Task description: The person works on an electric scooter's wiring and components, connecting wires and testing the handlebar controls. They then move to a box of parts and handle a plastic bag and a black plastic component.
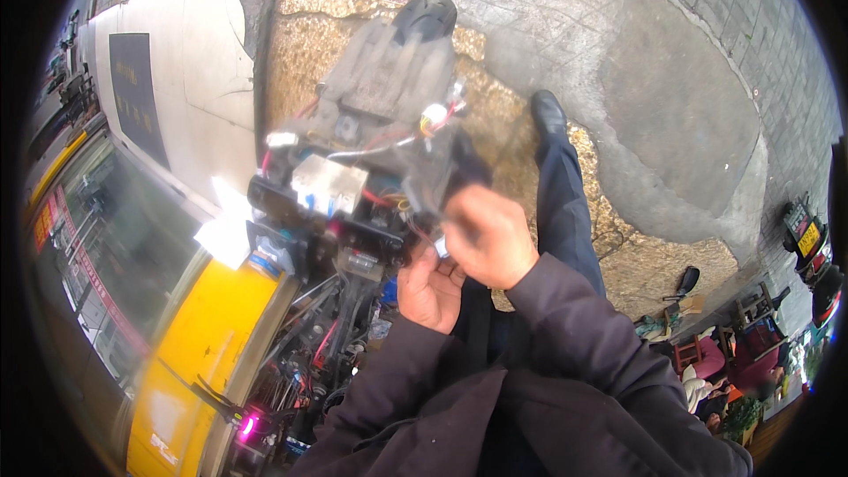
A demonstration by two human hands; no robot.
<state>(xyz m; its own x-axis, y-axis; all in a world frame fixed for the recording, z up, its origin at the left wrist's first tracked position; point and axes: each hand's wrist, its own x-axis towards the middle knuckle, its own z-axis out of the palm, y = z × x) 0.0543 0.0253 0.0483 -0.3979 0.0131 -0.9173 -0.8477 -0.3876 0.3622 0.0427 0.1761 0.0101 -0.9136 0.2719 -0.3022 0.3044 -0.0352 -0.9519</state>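
Note:
In front of me an electric scooter stands with its cover off and its wiring exposed. My left hand is beside its near right side, palm up, with fingers curled around a small white piece like a wire connector. My right hand is closed just above and right of it, smeared by motion; what its fingers hold is hidden. Loose red and yellow wires run near both hands. A white plug on thin leads sticks up farther along the scooter. A pale box-like part sits among the wiring.
A yellow panel and a glass front stand at left. Tangled cables and parts lie near my left arm. My shoe rests on rough stone paving. At right are a parked vehicle and seated people.

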